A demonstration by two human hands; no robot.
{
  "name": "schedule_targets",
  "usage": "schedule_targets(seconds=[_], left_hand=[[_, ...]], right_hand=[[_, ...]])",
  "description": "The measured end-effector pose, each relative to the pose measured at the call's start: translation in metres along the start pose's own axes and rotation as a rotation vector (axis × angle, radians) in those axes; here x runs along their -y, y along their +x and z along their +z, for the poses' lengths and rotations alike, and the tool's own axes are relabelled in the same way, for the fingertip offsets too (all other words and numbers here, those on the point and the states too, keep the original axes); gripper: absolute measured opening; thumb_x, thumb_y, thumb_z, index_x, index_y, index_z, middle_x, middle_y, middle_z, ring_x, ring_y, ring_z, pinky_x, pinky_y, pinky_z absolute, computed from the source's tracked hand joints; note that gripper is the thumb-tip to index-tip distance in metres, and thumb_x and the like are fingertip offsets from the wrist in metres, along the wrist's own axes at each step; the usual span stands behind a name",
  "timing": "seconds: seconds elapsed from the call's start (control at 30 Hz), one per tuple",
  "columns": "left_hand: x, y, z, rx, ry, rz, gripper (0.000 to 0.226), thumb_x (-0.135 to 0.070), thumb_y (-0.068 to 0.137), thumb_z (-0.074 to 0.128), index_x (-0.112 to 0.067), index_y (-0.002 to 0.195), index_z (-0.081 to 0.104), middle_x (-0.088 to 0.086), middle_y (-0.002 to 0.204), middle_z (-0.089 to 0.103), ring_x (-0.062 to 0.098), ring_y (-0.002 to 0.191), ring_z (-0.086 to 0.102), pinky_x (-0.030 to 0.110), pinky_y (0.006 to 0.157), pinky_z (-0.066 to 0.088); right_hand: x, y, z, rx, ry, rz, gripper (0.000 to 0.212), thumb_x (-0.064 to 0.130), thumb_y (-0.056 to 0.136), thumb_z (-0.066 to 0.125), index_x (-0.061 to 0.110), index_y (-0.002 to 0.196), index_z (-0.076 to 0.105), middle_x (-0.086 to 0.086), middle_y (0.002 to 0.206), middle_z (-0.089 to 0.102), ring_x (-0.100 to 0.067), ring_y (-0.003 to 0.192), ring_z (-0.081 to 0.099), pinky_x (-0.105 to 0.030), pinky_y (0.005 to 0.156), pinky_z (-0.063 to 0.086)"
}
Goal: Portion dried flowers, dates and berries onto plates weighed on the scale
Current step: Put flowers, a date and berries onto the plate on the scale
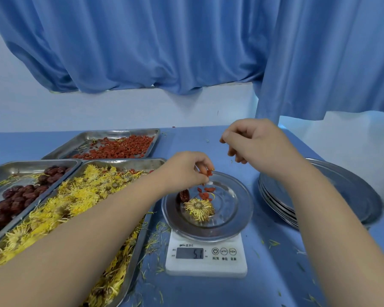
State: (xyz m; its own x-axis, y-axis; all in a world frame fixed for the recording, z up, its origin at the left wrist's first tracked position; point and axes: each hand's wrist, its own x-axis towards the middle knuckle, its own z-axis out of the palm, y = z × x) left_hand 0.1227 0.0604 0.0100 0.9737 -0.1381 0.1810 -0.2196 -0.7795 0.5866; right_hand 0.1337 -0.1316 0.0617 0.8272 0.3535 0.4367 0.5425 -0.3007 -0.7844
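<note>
A steel plate (235,213) rests on a white scale (206,260) whose display reads 5.1. On the plate lie one dried yellow flower (199,208), one dark red date (184,195) and a few red berries (206,192). My left hand (186,171) hovers over the plate's far left rim, its fingertips pinching red berries (208,172). Farther back and to the right, my right hand (253,140) is raised above the table with fingers curled; I cannot tell whether it holds anything.
Three steel trays sit at the left: berries (120,147) at the back, dates (20,193) at far left, dried yellow flowers (75,200) under my left forearm. A stack of steel plates (346,196) stands at right. Loose petals dot the blue tablecloth. Blue curtains hang behind.
</note>
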Motion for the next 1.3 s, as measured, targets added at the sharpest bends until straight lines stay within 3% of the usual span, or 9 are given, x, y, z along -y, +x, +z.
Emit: schedule_targets(seconds=[0.17, 0.23, 0.33, 0.53, 0.7, 0.93, 1.1, 1.3], left_hand=[[0.007, -0.004, 0.003, -0.057, 0.006, 0.001, 0.014, -0.025, 0.081, 0.077, -0.035, 0.081, 0.067, -0.013, 0.078, 0.070, -0.005, 0.066, 0.061, 0.020, 0.067, 0.050], [0.007, -0.007, 0.004, -0.066, 0.000, -0.011, 0.007, -0.030, 0.084, 0.073, -0.034, 0.079, 0.070, -0.021, 0.072, 0.069, -0.007, 0.064, 0.062, 0.019, 0.065, 0.048], [0.004, -0.010, 0.005, -0.065, 0.012, -0.038, 0.016, -0.038, 0.091, 0.064, -0.033, 0.077, 0.071, -0.033, 0.066, 0.064, -0.011, 0.061, 0.059, 0.017, 0.060, 0.042], [0.005, -0.015, 0.007, -0.094, -0.043, -0.046, 0.011, -0.028, 0.091, 0.064, -0.039, 0.088, 0.067, -0.014, 0.081, 0.071, 0.001, 0.069, 0.066, 0.020, 0.068, 0.048], [0.006, -0.018, 0.010, -0.048, -0.083, -0.043, 0.029, -0.007, 0.086, 0.065, -0.035, 0.095, 0.068, -0.016, 0.093, 0.072, -0.002, 0.089, 0.066, 0.023, 0.081, 0.053], [0.002, -0.018, 0.009, -0.158, -0.097, -0.055, 0.016, -0.026, 0.087, 0.067, -0.038, 0.097, 0.064, -0.022, 0.080, 0.069, 0.001, 0.063, 0.066, 0.023, 0.066, 0.048], [-0.003, -0.018, 0.012, -0.128, -0.053, -0.095, 0.016, -0.022, 0.095, 0.054, -0.035, 0.099, 0.064, -0.022, 0.078, 0.072, -0.001, 0.064, 0.066, 0.020, 0.065, 0.047], [-0.001, -0.022, 0.008, -0.097, -0.235, -0.144, 0.013, -0.020, 0.094, 0.058, -0.025, 0.102, 0.067, -0.008, 0.084, 0.075, 0.002, 0.066, 0.068, 0.023, 0.068, 0.047]], right_hand=[[-0.022, -0.035, 0.004, 0.006, -0.164, -0.028, 0.017, 0.022, 0.086, 0.059, 0.018, 0.071, 0.067, 0.000, 0.066, 0.063, -0.004, 0.051, 0.048, -0.024, 0.054, 0.044], [-0.036, -0.051, 0.005, -0.002, -0.219, -0.046, 0.018, 0.023, 0.087, 0.059, 0.020, 0.070, 0.065, 0.003, 0.063, 0.061, -0.003, 0.051, 0.045, -0.023, 0.054, 0.041], [-0.054, -0.074, 0.009, -0.029, -0.262, -0.080, 0.018, 0.024, 0.088, 0.059, 0.024, 0.070, 0.063, 0.010, 0.058, 0.056, -0.005, 0.055, 0.048, -0.019, 0.053, 0.038], [-0.064, -0.092, 0.018, -0.052, -0.374, -0.169, 0.015, 0.025, 0.090, 0.057, 0.023, 0.076, 0.063, 0.014, 0.058, 0.051, -0.008, 0.060, 0.050, -0.029, 0.059, 0.044], [-0.066, -0.095, 0.019, -0.037, -0.432, -0.200, 0.016, 0.025, 0.091, 0.056, 0.020, 0.079, 0.065, 0.008, 0.063, 0.058, -0.013, 0.063, 0.053, -0.035, 0.061, 0.047], [-0.069, -0.094, 0.017, -0.049, -0.441, -0.197, 0.016, 0.025, 0.090, 0.056, 0.018, 0.079, 0.065, 0.007, 0.062, 0.058, -0.016, 0.062, 0.054, -0.036, 0.061, 0.048], [-0.069, -0.094, 0.018, -0.048, -0.442, -0.201, 0.017, 0.026, 0.089, 0.054, 0.018, 0.079, 0.065, 0.007, 0.061, 0.057, -0.017, 0.062, 0.054, -0.037, 0.060, 0.049], [-0.071, -0.094, 0.016, -0.058, -0.452, -0.210, 0.015, 0.024, 0.090, 0.056, 0.018, 0.079, 0.065, 0.009, 0.060, 0.055, -0.015, 0.061, 0.053, -0.035, 0.060, 0.048]])
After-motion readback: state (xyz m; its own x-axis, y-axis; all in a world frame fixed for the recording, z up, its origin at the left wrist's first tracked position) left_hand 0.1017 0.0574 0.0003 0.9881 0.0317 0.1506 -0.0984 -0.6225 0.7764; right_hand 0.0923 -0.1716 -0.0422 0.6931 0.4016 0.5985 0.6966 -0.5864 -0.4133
